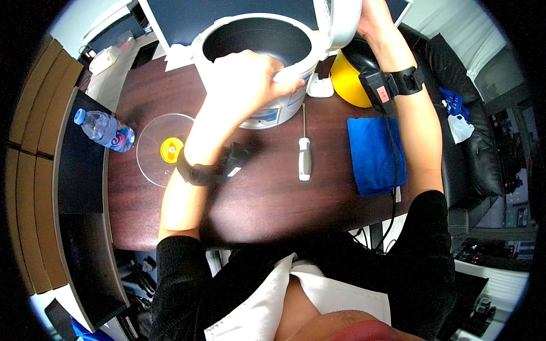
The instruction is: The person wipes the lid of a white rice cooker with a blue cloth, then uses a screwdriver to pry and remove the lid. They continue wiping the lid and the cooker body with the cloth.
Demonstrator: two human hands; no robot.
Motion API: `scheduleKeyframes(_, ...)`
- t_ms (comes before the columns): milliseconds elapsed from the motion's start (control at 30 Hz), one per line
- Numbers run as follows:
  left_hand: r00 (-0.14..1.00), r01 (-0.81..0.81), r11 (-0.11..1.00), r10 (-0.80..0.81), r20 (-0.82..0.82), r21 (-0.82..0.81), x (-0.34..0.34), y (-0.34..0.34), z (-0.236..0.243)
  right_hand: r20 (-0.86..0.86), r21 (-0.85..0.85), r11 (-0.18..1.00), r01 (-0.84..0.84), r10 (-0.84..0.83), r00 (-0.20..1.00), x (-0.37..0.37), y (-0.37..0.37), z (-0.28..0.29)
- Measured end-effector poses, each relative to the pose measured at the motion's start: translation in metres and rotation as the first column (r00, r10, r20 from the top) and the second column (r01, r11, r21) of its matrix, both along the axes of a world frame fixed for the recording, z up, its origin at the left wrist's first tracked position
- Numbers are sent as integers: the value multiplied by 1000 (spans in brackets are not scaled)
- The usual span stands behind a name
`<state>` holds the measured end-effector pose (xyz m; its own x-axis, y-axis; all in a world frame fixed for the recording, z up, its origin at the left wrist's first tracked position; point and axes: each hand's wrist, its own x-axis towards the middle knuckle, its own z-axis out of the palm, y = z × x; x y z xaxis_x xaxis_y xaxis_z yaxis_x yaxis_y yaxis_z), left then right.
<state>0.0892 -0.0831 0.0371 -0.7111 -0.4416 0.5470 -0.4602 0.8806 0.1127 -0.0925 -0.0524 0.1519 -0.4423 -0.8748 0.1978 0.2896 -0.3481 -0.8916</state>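
Cooker (277, 113): on the table (250, 199), mouth open, lid (343, 25) raised at its right.
Left hand (245, 77): at cooker's near rim, fingers bent, tips hidden, thumb out; grip cannot be told.
Right hand (372, 20): beside raised lid, fingers mostly hidden; spread and hold cannot be told.
Room: tabletop runs from cooker to near edge, screwdriver (305, 159) between.
Make: cooker's shell white, rounded; inner pot (256, 38) dark, smooth.
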Motion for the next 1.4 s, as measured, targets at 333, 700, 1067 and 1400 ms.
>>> scheduleKeyframes(333,990,23,974,-54,130,226,35,-35,14,-124,-17,977,-211,207,970,-29,-10,-33)
scheduleKeyframes(700,979,143,949,-178,101,282,42,-62,5,-154,-203,895,-397,371,916,-36,6,-51)
scheduleKeyframes(1067,967,136,959,-182,176,247,46,-61,10,149,-432,901,34,34,988,-32,49,-97)
scheduleKeyframes(1400,999,-46,983,47,2,-176,-7,-13,-11,-141,-364,916,-166,122,982,-19,35,-75)
